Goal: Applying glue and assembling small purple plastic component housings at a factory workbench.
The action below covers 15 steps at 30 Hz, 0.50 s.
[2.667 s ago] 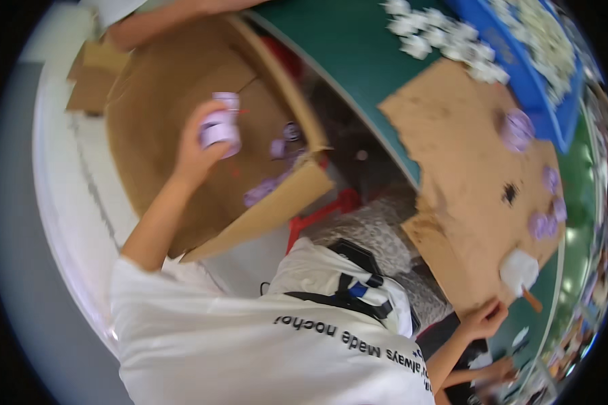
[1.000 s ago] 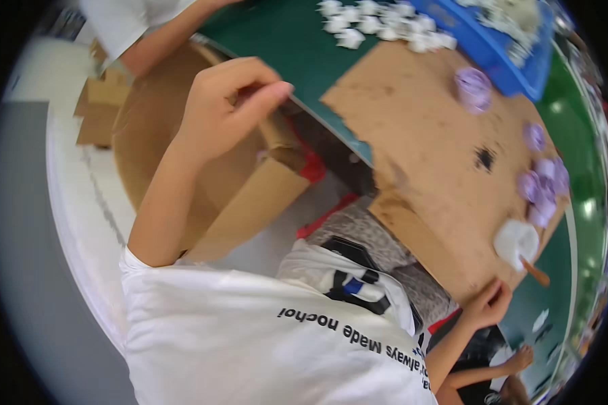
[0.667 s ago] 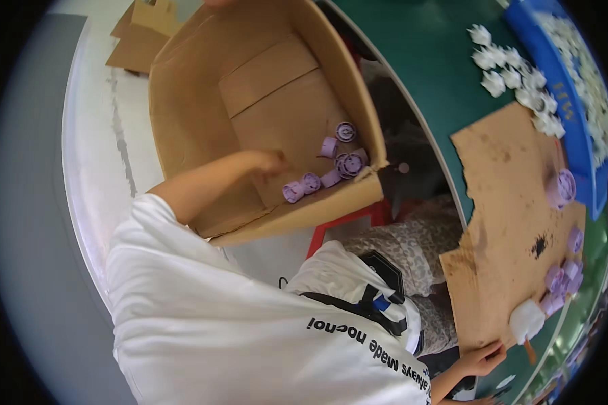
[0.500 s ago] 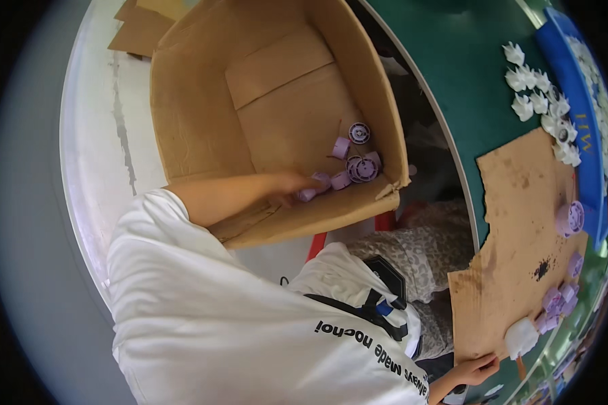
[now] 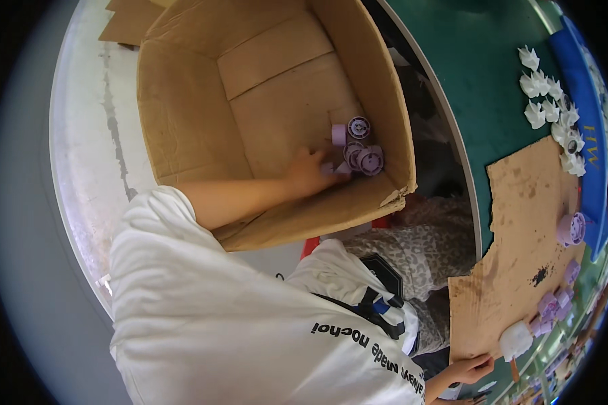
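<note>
My left hand (image 5: 312,174) reaches down inside a large cardboard box (image 5: 277,226). Its fingers are curled round small lilac plastic parts (image 5: 327,168), partly hidden by the hand. Beside the fingertips lies a cluster of round, slotted lilac housings (image 5: 370,160), with a short lilac cylinder (image 5: 338,134) and an upright-facing round housing (image 5: 359,127) just beyond. Far off to the lower right, my right hand (image 5: 474,368) rests at the edge of a flat cardboard sheet (image 5: 520,202). Its fingers are bent together, and nothing shows in them. A white pad (image 5: 515,340) lies close to it.
On the green table (image 5: 463,61) at right are several white finned parts (image 5: 535,84), a blue tray (image 5: 591,135) and more lilac parts (image 5: 552,305). Black specks (image 5: 539,275) mark the sheet. A white surface (image 5: 81,155) lies left of the box.
My left hand has moved right and slightly away, deeper among the lilac parts. Parts formerly by its fingertips are now gathered or covered. My right hand has barely shifted.
</note>
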Motion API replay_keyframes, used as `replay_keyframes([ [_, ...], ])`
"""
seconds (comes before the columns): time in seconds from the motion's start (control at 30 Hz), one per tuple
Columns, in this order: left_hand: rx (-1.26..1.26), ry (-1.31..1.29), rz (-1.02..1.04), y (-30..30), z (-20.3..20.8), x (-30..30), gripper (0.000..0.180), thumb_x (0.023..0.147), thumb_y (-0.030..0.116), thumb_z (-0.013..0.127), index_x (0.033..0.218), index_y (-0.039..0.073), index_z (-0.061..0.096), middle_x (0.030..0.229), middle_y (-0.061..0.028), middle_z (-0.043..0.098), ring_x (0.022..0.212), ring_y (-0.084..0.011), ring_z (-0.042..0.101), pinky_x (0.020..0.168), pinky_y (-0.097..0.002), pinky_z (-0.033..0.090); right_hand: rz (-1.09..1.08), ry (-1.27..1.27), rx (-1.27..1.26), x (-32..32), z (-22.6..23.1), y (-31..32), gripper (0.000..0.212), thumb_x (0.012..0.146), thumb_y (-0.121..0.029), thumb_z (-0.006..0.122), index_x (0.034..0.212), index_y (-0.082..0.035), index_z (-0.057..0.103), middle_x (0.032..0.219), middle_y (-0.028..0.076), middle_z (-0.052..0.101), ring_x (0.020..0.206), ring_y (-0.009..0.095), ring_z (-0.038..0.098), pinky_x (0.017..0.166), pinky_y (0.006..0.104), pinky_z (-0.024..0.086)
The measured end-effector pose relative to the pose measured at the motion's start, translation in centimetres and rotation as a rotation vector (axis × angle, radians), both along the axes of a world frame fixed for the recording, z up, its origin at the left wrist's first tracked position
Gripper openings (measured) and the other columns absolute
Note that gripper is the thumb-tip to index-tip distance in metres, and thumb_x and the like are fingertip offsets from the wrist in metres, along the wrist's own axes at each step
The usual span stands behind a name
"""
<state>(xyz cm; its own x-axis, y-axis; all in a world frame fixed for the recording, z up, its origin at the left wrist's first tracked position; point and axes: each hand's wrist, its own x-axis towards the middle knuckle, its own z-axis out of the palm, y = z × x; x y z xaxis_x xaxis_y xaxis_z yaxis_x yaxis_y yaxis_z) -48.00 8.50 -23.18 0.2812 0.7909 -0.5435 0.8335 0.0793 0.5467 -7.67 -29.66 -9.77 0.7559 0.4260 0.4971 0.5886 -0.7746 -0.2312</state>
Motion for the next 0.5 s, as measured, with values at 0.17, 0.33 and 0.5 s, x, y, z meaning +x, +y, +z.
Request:
replay_keyframes([
  [0.17,-0.002,0.224,-0.060,-0.6,-0.7,2.7,0.058,0.073,0.048,0.068,0.118,0.013,0.059,0.115,-0.0225,0.050,0.103,-0.0367,0.053,0.088,-0.0432,0.045,0.005,-0.007,-0.002,0.0,0.0,0.1,0.030,0.096,-0.028,0.052,0.098,0.002,0.058,0.086,0.013,0.060,0.071,0.022,0.054,0.064,0.0318,0.046],
  [0.33,0.210,0.154,-0.179,-1.1,-2.5,1.7,0.057,0.072,0.038,0.069,0.121,0.012,0.058,0.113,-0.0216,0.050,0.102,-0.0368,0.053,0.087,-0.0436,0.045,-0.037,0.017,0.015,-0.3,0.0,0.3,0.030,0.096,-0.028,0.052,0.098,0.002,0.058,0.085,0.013,0.061,0.070,0.022,0.055,0.063,0.0320,0.046],
  [0.5,0.238,0.114,-0.277,0.0,-3.1,-0.4,0.055,0.072,0.033,0.070,0.121,0.012,0.057,0.118,-0.0211,0.052,0.102,-0.0368,0.055,0.086,-0.0458,0.047,-0.032,0.038,0.029,-0.4,-0.1,0.5,0.028,0.095,-0.023,0.054,0.095,0.005,0.057,0.083,0.013,0.059,0.071,0.022,0.053,0.065,0.0316,0.046],
])
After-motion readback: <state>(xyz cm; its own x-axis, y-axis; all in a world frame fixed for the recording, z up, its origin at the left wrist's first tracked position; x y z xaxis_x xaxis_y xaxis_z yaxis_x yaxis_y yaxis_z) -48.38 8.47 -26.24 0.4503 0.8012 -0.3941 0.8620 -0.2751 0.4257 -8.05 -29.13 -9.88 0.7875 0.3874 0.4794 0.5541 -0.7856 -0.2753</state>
